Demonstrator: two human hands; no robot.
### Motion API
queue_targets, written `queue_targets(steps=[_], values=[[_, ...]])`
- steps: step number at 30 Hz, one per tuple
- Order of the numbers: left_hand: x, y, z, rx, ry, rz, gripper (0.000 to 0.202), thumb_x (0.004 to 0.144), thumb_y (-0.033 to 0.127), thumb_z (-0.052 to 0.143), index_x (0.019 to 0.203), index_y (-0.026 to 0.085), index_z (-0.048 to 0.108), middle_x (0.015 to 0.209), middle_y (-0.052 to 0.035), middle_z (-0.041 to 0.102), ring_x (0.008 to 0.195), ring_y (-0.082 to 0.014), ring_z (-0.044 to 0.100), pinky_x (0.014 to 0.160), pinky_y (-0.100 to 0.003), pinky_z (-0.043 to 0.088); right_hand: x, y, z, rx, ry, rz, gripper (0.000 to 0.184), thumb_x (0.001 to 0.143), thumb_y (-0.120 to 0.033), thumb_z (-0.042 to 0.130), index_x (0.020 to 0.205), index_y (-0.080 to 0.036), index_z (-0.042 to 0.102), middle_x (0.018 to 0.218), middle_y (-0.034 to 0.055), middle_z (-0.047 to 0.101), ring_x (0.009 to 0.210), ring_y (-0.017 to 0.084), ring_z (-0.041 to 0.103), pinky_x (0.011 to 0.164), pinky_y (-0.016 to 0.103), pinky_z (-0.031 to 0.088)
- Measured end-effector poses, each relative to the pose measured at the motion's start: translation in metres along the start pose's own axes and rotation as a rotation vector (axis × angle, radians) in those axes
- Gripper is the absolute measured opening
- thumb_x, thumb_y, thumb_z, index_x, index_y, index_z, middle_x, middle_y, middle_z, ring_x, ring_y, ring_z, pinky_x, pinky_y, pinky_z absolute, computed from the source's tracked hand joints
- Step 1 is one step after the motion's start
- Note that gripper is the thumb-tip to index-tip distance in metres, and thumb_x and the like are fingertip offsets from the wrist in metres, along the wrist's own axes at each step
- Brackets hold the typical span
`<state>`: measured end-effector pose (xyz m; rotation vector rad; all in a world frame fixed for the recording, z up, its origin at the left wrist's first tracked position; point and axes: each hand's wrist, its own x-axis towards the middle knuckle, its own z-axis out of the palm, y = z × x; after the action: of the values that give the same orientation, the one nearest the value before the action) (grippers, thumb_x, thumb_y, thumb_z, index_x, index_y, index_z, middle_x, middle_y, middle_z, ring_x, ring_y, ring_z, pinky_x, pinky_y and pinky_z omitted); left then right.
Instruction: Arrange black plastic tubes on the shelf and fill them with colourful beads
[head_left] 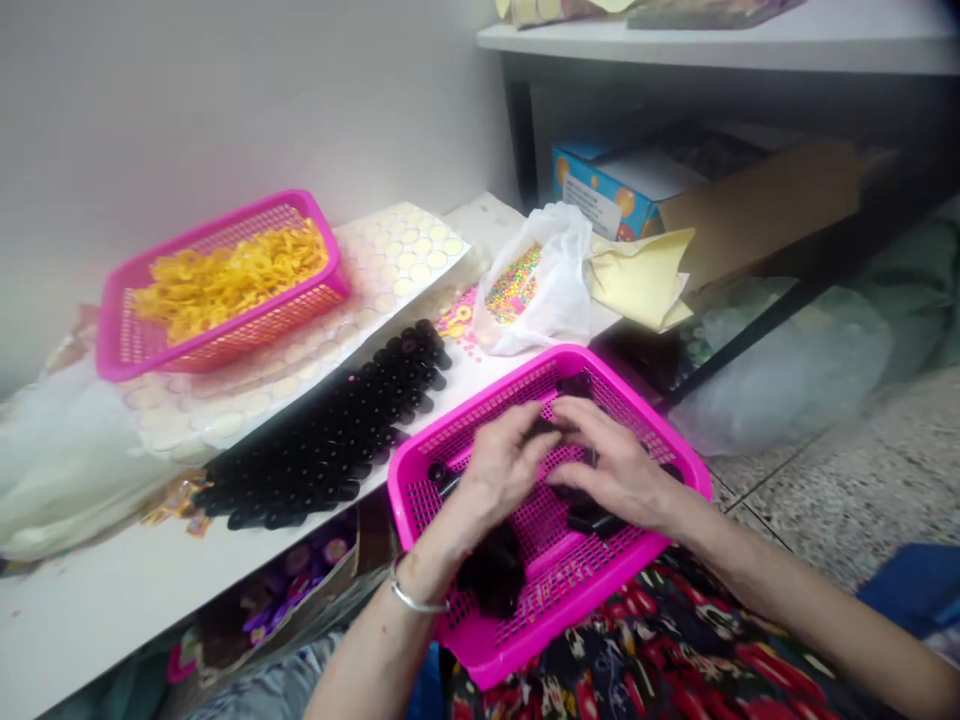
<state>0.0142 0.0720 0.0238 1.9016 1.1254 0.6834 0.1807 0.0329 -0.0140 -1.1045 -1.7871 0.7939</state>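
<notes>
My left hand (502, 462), with a silver bangle at the wrist, is over a pink basket (495, 655) on my lap. Its fingertips are closed on a small dark piece (541, 430). My right hand (619, 468) faces it, fingers curled and thumb bent inward. Dark shapes show under its palm, but I cannot make out what it holds. In the basket lie loose black pieces (592, 518), with a dark clump (493, 572) near the front left. On the white table, rows of small black pieces with round ends (330, 430) lie close together.
A pink basket of yellow pieces (232, 280) rests on a sheet of pale round stickers (412, 245). Behind my basket are a white plastic bag of colourful beads (517, 285) and yellow paper (641, 275). A blue box (607, 195) stands under the shelf (712, 50).
</notes>
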Motion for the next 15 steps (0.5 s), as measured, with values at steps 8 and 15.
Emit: queue_targets(steps=[8, 15], values=[[0.058, -0.062, -0.069, 0.738, 0.103, -0.123, 0.014, 0.072, 0.02, 0.055, 0.081, 0.016, 0.065, 0.09, -0.0074, 0.058, 0.084, -0.0206, 0.054, 0.072, -0.031, 0.041, 0.014, 0.022, -0.015, -0.454, -0.512, 0.083, 0.014, 0.082, -0.015, 0.049, 0.094, -0.015, 0.057, 0.094, 0.0094, 0.059, 0.089, 0.022, 0.054, 0.082, 0.037, 0.044], [0.072, -0.083, -0.068, 0.996, -0.085, -0.127, 0.017, 0.066, 0.012, 0.051, 0.077, 0.017, 0.063, 0.083, -0.0094, 0.059, 0.086, -0.0249, 0.048, 0.066, -0.032, 0.037, 0.021, 0.017, 0.033, -0.622, -0.919, 0.172, 0.015, 0.076, -0.012, 0.05, 0.081, -0.011, 0.065, 0.083, 0.0184, 0.068, 0.084, 0.029, 0.063, 0.07, 0.037, 0.046]])
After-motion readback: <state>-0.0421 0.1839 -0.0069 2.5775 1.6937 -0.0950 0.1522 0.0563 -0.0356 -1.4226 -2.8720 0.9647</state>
